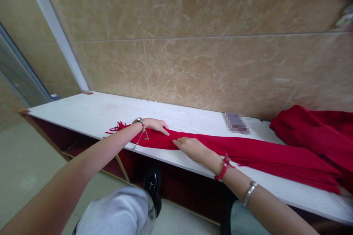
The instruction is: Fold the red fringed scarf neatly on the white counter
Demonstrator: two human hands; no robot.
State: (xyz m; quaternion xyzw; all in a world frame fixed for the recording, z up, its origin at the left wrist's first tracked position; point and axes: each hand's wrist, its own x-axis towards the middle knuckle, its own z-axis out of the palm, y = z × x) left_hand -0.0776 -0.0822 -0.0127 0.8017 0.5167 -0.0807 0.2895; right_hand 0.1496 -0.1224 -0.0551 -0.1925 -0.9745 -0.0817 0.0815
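A long red scarf point(242, 147) with fringe at its left end lies folded lengthwise along the white shelf top. My left hand point(156, 125) rests on the scarf's far edge near the fringed end, its thumb apart from the fingers. Just to the right, my right hand point(191, 147) is on the scarf with its fingers pressed together at the cloth; the fingertips are partly hidden. Between the two hands a short stretch of red cloth shows. At the right, the scarf's folded layers fan out along the near edge.
A heap of red cloth point(309, 128) lies at the right end of the white shelf top point(104, 112). A blurred-out flat object point(236, 123) sits by the tiled wall point(193, 69). Open compartments point(176, 180) are below, with a black shoe point(152, 183) in front.
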